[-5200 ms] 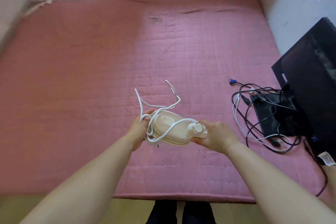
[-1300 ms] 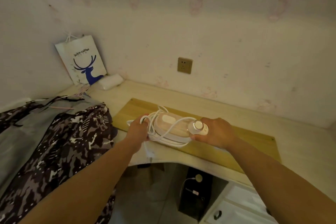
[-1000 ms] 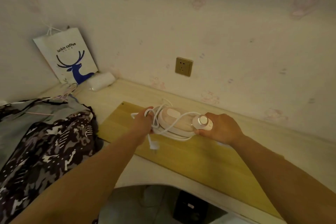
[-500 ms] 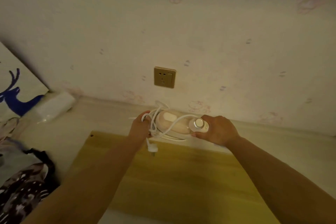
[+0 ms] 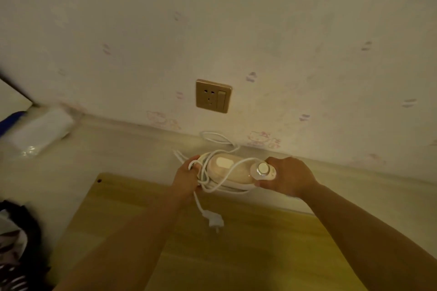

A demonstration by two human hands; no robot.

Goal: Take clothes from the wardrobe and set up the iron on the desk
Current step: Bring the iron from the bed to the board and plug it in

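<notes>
Hands clamp the iron [image 5: 230, 169] at centre frame, just above the worktop [image 5: 123, 149]: left hand [image 5: 186, 176] bunching cord [image 5: 212, 186], right hand [image 5: 287, 176] on the dial end. Plug [image 5: 215, 220] dangles loose; I reckon it could snag the yellow board [image 5: 248, 255] and tug the coils free

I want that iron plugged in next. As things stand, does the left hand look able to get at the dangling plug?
Probably yes, once it lets go. The plug hangs free just below the left hand, nothing between them, but that hand grips the cord coiled around the iron.
</notes>
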